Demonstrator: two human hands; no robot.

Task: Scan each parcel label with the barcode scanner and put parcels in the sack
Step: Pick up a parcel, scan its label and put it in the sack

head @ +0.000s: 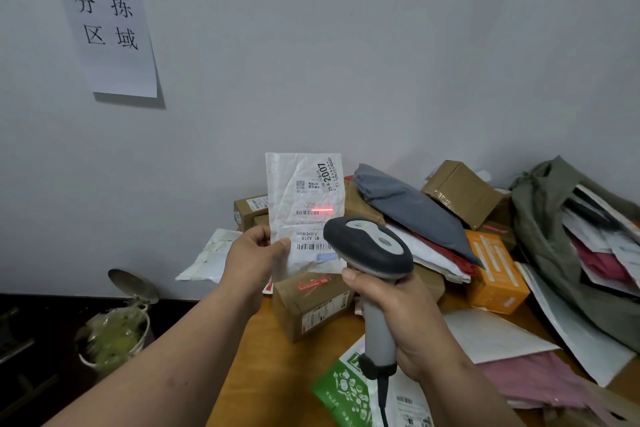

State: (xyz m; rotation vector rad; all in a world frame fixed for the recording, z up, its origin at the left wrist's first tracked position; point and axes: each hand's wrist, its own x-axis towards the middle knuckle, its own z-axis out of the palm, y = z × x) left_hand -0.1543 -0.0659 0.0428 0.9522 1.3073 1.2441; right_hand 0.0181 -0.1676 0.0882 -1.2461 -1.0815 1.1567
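At ten o'clock a paper sign [105, 33] with four printed characters hangs on the grey wall. At eight o'clock, down on the dark floor, stands a small bin [116, 333] lined with a plastic bag, its round lid tipped up and back.

Just below centre, the left hand [254, 258] pinches the lower left edge of a flat white parcel [304, 208] between thumb and curled fingers and holds it upright above the table [270, 367]. The label faces the camera with its print turned sideways or upside down, and a short red scan line [322, 209] lies across the right end of the upper barcode (a second barcode sits lower, near the thumb).

At five o'clock from the parcel, the right hand [405, 319] is wrapped around the grey handle of the barcode scanner [369, 250], whose dark head overlaps the parcel's lower right corner; its cable drops toward six o'clock.

Under the hands a brown carton [311, 305] rests on the table. At three o'clock lie a heap with a grey mailer [412, 208], an orange box [495, 274] and more cartons. At the far right an olive sack [550, 243] gapes open with parcels inside.
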